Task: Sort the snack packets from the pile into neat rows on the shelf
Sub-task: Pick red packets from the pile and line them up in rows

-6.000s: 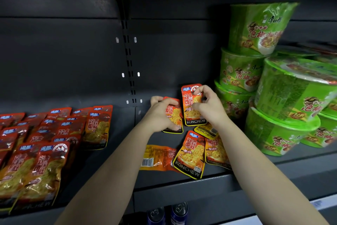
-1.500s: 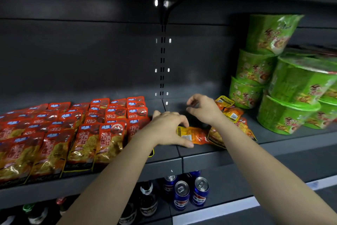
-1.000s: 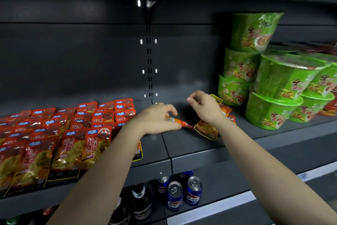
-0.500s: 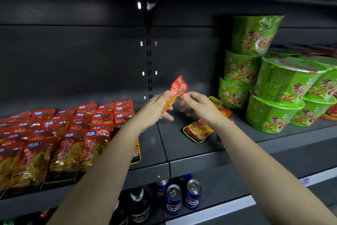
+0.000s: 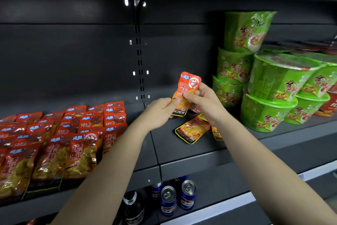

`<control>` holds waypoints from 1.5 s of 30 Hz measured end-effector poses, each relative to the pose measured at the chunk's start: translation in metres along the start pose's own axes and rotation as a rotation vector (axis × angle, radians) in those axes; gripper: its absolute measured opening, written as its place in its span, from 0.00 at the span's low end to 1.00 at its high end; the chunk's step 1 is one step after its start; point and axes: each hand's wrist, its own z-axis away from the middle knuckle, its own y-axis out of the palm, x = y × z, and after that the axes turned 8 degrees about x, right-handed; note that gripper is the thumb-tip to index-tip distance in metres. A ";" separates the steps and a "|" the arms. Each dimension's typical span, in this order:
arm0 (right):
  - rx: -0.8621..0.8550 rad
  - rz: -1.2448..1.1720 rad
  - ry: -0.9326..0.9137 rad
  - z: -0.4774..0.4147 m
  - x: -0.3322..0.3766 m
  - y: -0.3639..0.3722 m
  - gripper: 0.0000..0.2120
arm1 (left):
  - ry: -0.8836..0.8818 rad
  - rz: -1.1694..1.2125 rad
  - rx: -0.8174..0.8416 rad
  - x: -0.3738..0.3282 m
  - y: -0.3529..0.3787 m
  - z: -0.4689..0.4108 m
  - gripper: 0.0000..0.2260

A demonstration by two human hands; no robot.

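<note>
An orange-red snack packet (image 5: 189, 86) stands upright in the air above the dark shelf (image 5: 182, 151), face toward me. My left hand (image 5: 158, 113) pinches its lower left edge and my right hand (image 5: 206, 104) pinches its right side. Below them a small pile of packets (image 5: 193, 129) lies on the shelf, partly hidden by my right wrist. Neat rows of the same packets (image 5: 73, 142) fill the left part of the shelf.
Stacked green noodle bowls (image 5: 269, 86) crowd the right end of the shelf. Blue cans (image 5: 178, 197) and dark bottles (image 5: 133, 206) stand on the level below. A slotted upright (image 5: 139, 60) runs down the back wall.
My left hand picked a packet off the shelf and raised it. My right hand joined in, and the packet turned from edge-on to face-on and upright.
</note>
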 end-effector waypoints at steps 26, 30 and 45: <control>-0.345 0.246 0.042 -0.013 -0.015 -0.039 0.12 | -0.107 -0.288 0.161 -0.022 0.034 -0.012 0.48; -0.334 0.244 0.032 -0.022 -0.013 -0.023 0.13 | -0.130 -0.324 0.055 -0.012 0.012 0.000 0.41; -0.110 0.148 0.102 -0.039 -0.015 0.056 0.12 | -0.158 -0.245 -0.369 0.028 -0.084 0.064 0.32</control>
